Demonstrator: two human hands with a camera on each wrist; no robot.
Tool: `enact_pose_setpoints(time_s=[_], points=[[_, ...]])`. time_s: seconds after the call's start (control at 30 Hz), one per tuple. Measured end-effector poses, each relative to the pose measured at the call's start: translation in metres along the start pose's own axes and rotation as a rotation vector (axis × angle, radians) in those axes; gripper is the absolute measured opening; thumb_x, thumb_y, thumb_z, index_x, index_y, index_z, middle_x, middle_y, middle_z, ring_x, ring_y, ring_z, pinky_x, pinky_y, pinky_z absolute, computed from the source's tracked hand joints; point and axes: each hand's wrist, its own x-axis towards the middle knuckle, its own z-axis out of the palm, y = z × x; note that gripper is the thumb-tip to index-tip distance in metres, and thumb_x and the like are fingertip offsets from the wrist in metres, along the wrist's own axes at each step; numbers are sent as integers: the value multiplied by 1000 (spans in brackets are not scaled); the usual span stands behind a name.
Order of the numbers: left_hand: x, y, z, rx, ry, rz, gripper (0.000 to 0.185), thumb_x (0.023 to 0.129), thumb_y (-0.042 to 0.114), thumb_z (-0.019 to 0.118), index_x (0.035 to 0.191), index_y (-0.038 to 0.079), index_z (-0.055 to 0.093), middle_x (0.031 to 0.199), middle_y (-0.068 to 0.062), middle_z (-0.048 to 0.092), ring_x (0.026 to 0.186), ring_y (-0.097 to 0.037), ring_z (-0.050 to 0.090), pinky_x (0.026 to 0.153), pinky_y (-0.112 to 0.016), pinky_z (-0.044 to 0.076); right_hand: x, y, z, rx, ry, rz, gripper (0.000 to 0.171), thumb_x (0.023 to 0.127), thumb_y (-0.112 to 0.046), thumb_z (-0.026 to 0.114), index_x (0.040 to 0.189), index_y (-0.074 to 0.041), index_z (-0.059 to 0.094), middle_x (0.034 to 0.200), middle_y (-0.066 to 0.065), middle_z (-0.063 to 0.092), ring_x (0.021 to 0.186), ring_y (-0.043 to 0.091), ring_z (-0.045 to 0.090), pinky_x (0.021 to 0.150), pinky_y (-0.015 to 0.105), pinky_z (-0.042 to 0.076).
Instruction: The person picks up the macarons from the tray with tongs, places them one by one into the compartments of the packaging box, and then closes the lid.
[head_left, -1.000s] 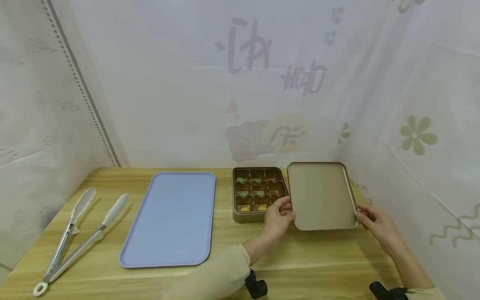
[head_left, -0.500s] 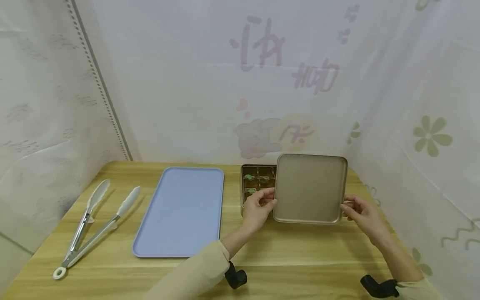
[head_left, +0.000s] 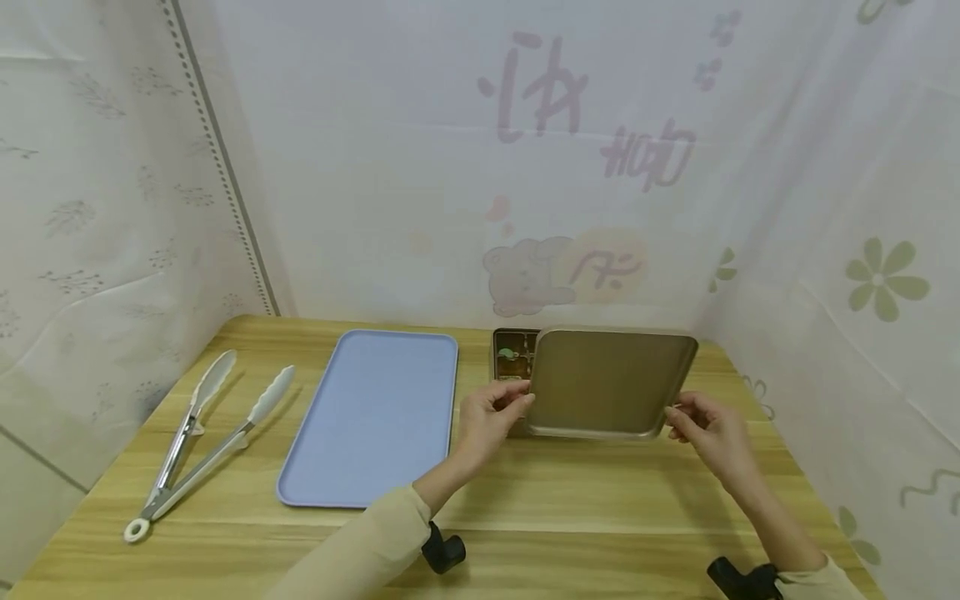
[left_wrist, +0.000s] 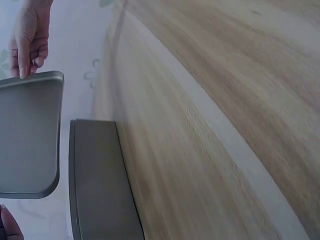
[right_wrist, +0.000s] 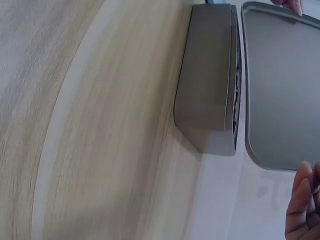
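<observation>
A bronze-coloured square tin lid [head_left: 611,383] is held up between both hands, its hollow inner side toward the head camera and tilted. My left hand [head_left: 483,421] pinches its left edge; my right hand [head_left: 708,433] pinches the right edge near the lower corner. Behind and below the lid stands the open tin box [head_left: 517,354], mostly hidden by it. A brown divided insert and a green piece show at its left end. Both wrist views show a gap between the lid and the box's side wall [left_wrist: 100,175], which also appears as a plain tin wall [right_wrist: 205,75] from the right.
A pale blue tray [head_left: 375,417] lies left of the tin on the wooden table [head_left: 585,517]. Farther left, metal tongs [head_left: 187,454] with white tips lie spread apart. A printed white cloth [head_left: 390,167] hangs behind the table and at its sides.
Both hands have carried the lid leftward from beside the tin box to over it, so it covers most of the box from view. The lid now leans more. The head view has shifted.
</observation>
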Motion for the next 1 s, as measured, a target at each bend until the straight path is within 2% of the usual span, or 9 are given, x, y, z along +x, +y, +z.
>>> enact_pose_setpoints(time_s=[0.1,0.23,0.37,0.5,0.57,0.63,0.77,0.9,1.0], points=[[2,-1,-4,-1,-12,13,18,85,5,73,102,0,76,82,-20,70,62,3,52,56,-12,41,0,-3,4,87,-7,1,18,91,8,60,106,18,60,77,-22,66,63,-1,65,57,18,54],[4,-1,-10,-14,-26,5,19,87,5,71,105,-1,74,85,-20,71,65,0,55,57,-13,43,0,-6,6,145,-50,5,19,94,6,56,110,17,59,82,-20,69,69,0,69,62,20,57],[5,-2,-15,-23,-43,-7,22,88,4,69,109,-1,73,92,-21,74,76,-22,70,61,-14,49,1,-8,6,199,-140,25,25,100,-4,50,113,17,58,91,-19,71,81,1,71,71,21,58],[4,-4,-19,-66,-67,-19,26,89,3,67,115,-2,70,103,-22,73,92,-41,71,67,-16,54,1,-7,6,333,-235,69,38,104,-12,44,118,21,55,99,-16,72,91,1,70,79,21,57],[3,-4,-21,-73,-70,-26,27,90,2,67,116,-2,70,106,-21,73,93,-39,71,70,-18,56,2,-6,5,429,-271,102,43,105,-15,42,126,21,50,105,-16,71,95,2,70,82,21,56],[3,-4,-22,-55,-67,-23,28,89,2,67,117,-1,70,108,-19,73,89,-29,73,70,-18,55,3,-5,5,501,-298,143,47,106,-19,42,134,19,45,113,-18,67,100,1,68,85,21,55],[3,-6,-24,2,-46,-2,29,89,1,67,118,1,70,112,-18,72,88,-13,70,67,-13,51,6,-7,5,512,-323,245,57,106,-27,42,143,15,34,120,-27,58,107,-7,61,87,16,52],[3,-9,-26,0,-42,-4,31,90,-1,65,121,0,67,118,-19,69,95,-18,70,71,-10,50,11,-8,7,513,-343,332,64,105,-29,44,146,16,23,115,-31,57,107,-12,58,87,12,50],[3,-9,-28,-14,-52,-36,32,92,0,62,124,-1,65,122,-20,67,94,-17,69,72,-12,52,15,-7,12,496,-346,365,67,103,-27,50,148,14,23,113,-32,58,105,-11,59,88,12,50]])
